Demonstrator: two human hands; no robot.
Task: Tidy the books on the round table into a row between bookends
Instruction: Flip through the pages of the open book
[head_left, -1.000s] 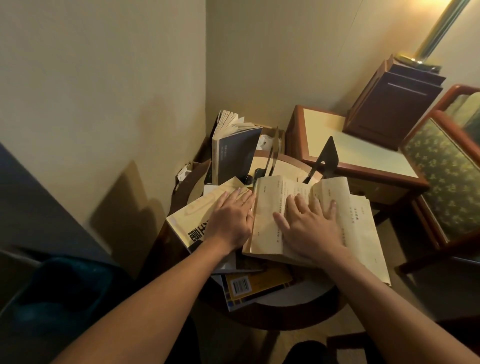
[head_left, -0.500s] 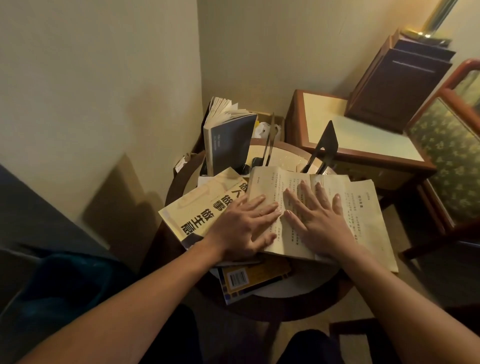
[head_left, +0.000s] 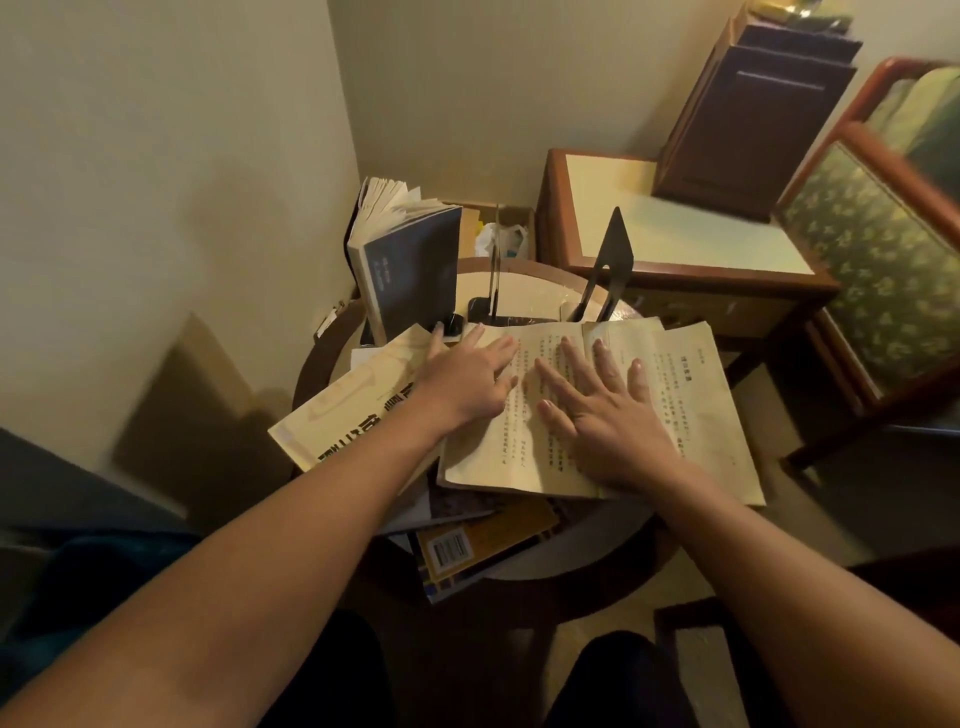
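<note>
Head view.

Rests left hand (head_left: 467, 384) palm down, fingers straight and spread, clasping nothing: released, laid flat. Covers the seam where the open book (head_left: 696, 395) meets the cream-covered book (head_left: 343, 410), fingertips toward the far side.

Rests right hand (head_left: 608, 421) just beside the left, palm down on the printed pages near the gutter, fingers fanned, thumb out toward the left hand. Also released; presses, does not pinch.

Open book: spread face up under both palms, running well out to the right of the right hand, its right edge hanging past the rim of the round table (head_left: 613, 540).

Cream-covered book: flat, large black characters on the cover, tucked under the left wrist and reaching out left of it.

Barcode book (head_left: 488, 545): yellow, flat, at the bottom of the pile, nearer the body than both wrists, between the forearms.

Blue book (head_left: 410, 275): upright, pages fanned at the top, just beyond the left fingertips and slightly left.

Thin bookend (head_left: 494, 260): edge-on, upright, straight beyond the left fingertips.

Black bookend (head_left: 613, 254): upright, pointed top, just beyond the right fingertips, apart from the thin one. Nothing between the two.

Beyond the bookends, low by the wall: cardboard box (head_left: 519, 218), contents unclear.

Farther beyond and right of the right hand: side table (head_left: 675, 228) with pale top, dark wooden box (head_left: 753, 114) on it. Chair (head_left: 872, 249) with patterned green cushion at far right.
</note>
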